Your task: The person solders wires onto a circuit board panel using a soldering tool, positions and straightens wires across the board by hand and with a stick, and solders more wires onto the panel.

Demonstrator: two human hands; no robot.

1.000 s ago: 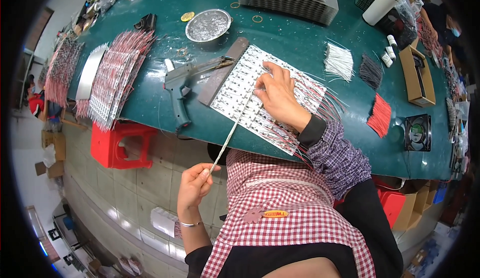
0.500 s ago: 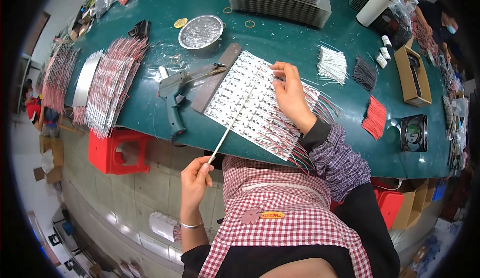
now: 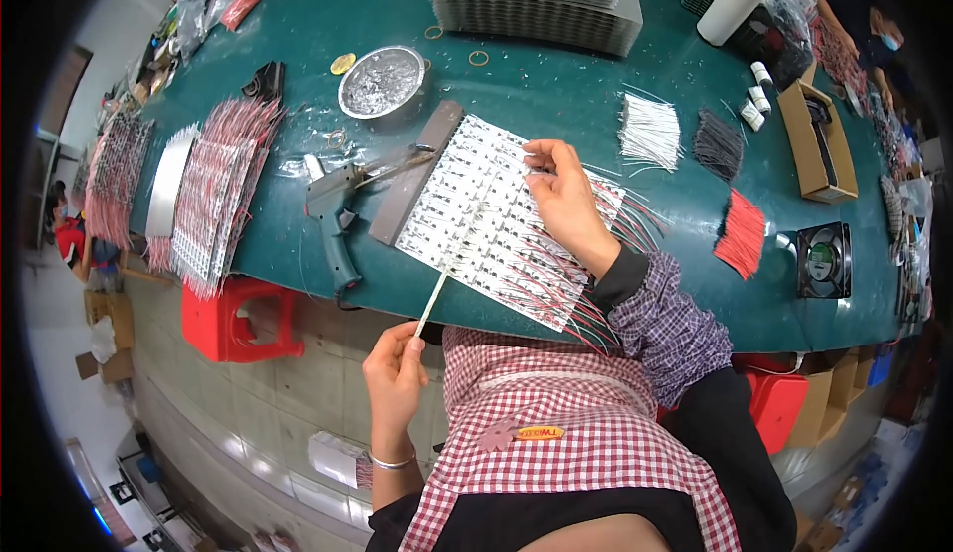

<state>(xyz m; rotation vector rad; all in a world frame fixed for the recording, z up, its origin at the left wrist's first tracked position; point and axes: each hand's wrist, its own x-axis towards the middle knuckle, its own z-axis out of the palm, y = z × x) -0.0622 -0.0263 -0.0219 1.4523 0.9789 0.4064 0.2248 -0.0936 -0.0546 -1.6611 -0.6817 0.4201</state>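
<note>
A white circuit board panel [image 3: 467,170] with rows of small dark parts lies tilted at the table's front edge. Red and black wires [image 3: 541,289] fan out from its right side. My left hand [image 3: 395,368] pinches the lower end of a thin pale stick [image 3: 434,299], just off the table edge. The stick's far end rests over the panel. My right hand [image 3: 568,200] lies over the panel's upper right part, fingers bent and thumb apart. A grey bar [image 3: 417,180] borders the panel's left edge. Beside it lies a teal soldering gun [image 3: 338,219], its nose against the bar.
A metal bowl [image 3: 382,82] of silvery scraps stands beyond the gun. Bundles of white wires [image 3: 650,130], black wires [image 3: 719,145] and red wires [image 3: 741,234] lie at right, near a small fan [image 3: 823,260]. Stacked panels [image 3: 536,16] stand at the back; wired boards [image 3: 223,190] lie left.
The stick has shifted slightly down along the panel with my left hand. My right hand stays over the panel. The whole view has shifted a little.
</note>
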